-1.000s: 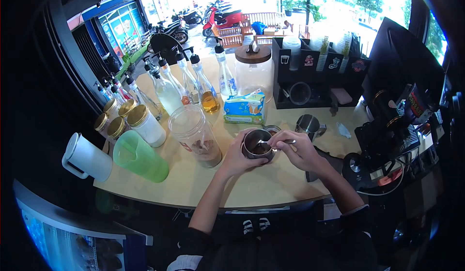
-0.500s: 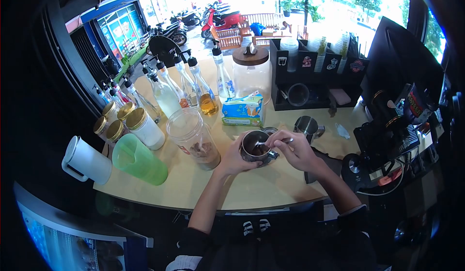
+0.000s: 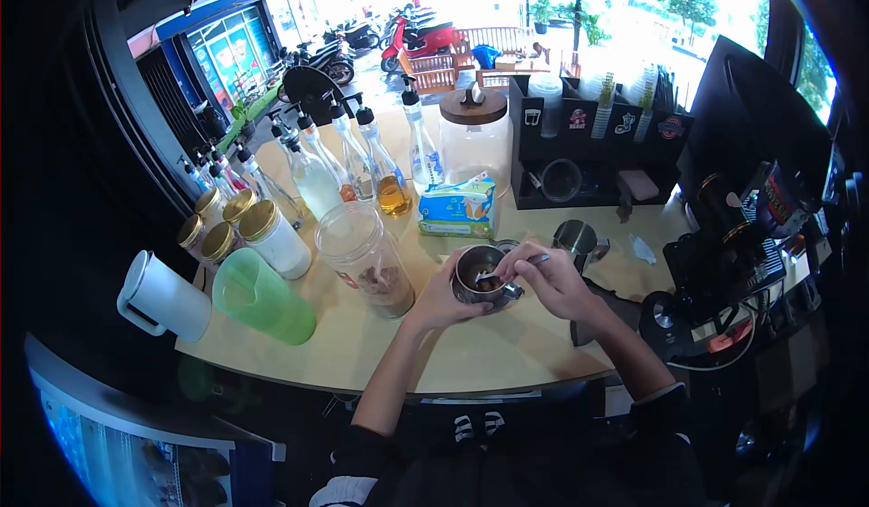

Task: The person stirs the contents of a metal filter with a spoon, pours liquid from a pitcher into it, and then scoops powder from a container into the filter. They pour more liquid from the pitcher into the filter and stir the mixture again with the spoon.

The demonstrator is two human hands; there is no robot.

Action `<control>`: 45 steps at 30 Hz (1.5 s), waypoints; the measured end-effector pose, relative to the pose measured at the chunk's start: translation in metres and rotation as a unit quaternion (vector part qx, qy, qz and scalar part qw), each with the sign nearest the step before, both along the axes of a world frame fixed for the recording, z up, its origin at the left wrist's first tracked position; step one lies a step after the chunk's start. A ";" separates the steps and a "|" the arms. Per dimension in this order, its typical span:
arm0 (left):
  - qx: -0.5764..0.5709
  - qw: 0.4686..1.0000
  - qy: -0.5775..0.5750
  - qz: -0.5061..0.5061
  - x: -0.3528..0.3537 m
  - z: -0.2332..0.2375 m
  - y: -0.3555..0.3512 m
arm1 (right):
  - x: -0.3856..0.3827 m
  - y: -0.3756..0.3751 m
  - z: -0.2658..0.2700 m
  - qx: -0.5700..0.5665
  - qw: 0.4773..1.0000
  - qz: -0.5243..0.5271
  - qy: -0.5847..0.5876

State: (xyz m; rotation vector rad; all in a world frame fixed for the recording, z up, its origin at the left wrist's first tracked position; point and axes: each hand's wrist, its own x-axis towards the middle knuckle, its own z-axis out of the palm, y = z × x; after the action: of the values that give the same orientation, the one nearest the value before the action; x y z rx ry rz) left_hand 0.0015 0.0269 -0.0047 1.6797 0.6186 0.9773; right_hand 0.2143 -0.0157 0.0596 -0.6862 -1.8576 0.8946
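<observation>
My left hand [image 3: 438,301] is wrapped round the side of a metal cup [image 3: 460,281], a milk pitcher by its look, steadying it on the counter. Between the fingers of my right hand [image 3: 554,282] is a spoon [image 3: 487,276], its lower end inside the cup. Something brown lies at the bottom of the cup, too small to make out. To the left stands a tall clear jar [image 3: 348,240] with brown powder in it and no lid on. A second metal pitcher [image 3: 576,238] stands behind my right hand.
Behind the cup are a pack of wipes [image 3: 456,215], pump bottles [image 3: 391,190] and a wooden-lidded jar [image 3: 474,136]. Gold-lidded jars [image 3: 272,240], a green pitcher [image 3: 264,299] and a white jug [image 3: 167,297] stand left. A black cup organizer [image 3: 597,149] and machine [image 3: 724,263] occupy the right.
The spoon has shifted slightly inside the cup, with small movement of my right hand. My left hand keeps its hold. The whole view has drifted a little.
</observation>
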 end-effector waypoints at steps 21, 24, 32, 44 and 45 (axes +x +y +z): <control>0.086 0.993 0.080 -0.002 -0.007 0.026 0.000 | 0.015 0.009 0.019 -0.030 0.999 0.004 -0.010; 0.099 0.992 0.081 -0.001 -0.008 0.034 0.002 | 0.012 0.007 0.024 -0.044 0.999 0.010 0.010; 0.125 0.986 0.106 -0.012 -0.010 0.050 0.012 | 0.006 0.007 0.030 -0.060 0.997 0.001 0.038; 0.240 0.957 0.165 0.018 -0.006 0.067 0.003 | 0.009 0.013 0.039 -0.021 0.997 0.007 0.071; 0.240 0.956 0.165 0.018 -0.006 0.067 0.003 | 0.009 0.012 0.040 -0.056 0.997 0.027 0.052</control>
State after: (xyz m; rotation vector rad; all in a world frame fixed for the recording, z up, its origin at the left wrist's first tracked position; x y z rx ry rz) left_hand -0.0047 0.0296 0.0626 2.3019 0.6640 0.9285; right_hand 0.2230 -0.0034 0.0996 -0.6473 -1.7522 1.0560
